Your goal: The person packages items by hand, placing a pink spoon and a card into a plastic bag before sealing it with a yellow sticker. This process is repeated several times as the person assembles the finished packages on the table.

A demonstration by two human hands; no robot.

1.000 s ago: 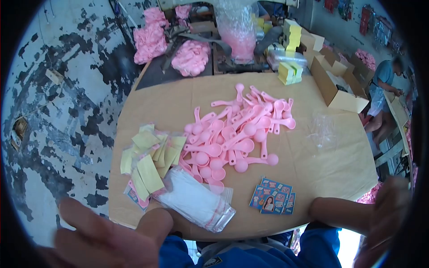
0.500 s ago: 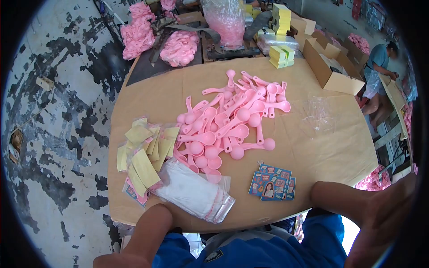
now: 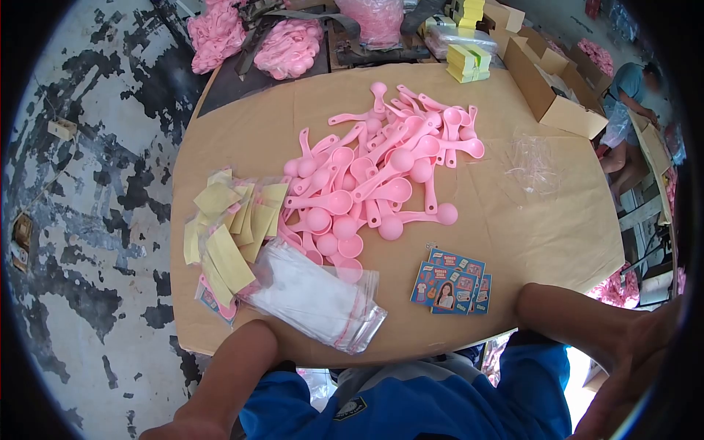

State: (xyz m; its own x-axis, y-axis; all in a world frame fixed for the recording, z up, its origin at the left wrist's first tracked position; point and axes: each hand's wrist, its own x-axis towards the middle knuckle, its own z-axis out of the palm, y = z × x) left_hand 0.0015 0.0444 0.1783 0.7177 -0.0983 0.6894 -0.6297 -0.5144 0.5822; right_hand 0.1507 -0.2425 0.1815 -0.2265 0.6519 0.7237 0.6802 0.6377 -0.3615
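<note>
My left forearm rises from an elbow on the table's front edge, and only the edge of my left hand (image 3: 176, 431) shows at the bottom; its fingers are out of frame. My right hand (image 3: 623, 392) is close to the camera at the lower right, its fingers cut off or in shadow; that elbow also rests on the table. Neither hand visibly holds anything. Nearest my left elbow lie clear plastic bags (image 3: 308, 293) and packed bags with yellow cards (image 3: 227, 253). Blue printed cards (image 3: 447, 290) lie left of my right elbow. Pink plastic scoops (image 3: 389, 169) form a loose pile mid-table.
Brown paper covers the table (image 3: 557, 242). A tangle of clear strands (image 3: 532, 165) lies at right. Bundled yellow cards (image 3: 468, 64), an open cardboard box (image 3: 546, 88) and bagged pink items (image 3: 290, 50) stand along the back. Another person (image 3: 631, 103) sits at far right.
The view has tilted slightly, so the table and its things sit higher in the picture. My elbows stay on the table, and nothing on it has been moved.
</note>
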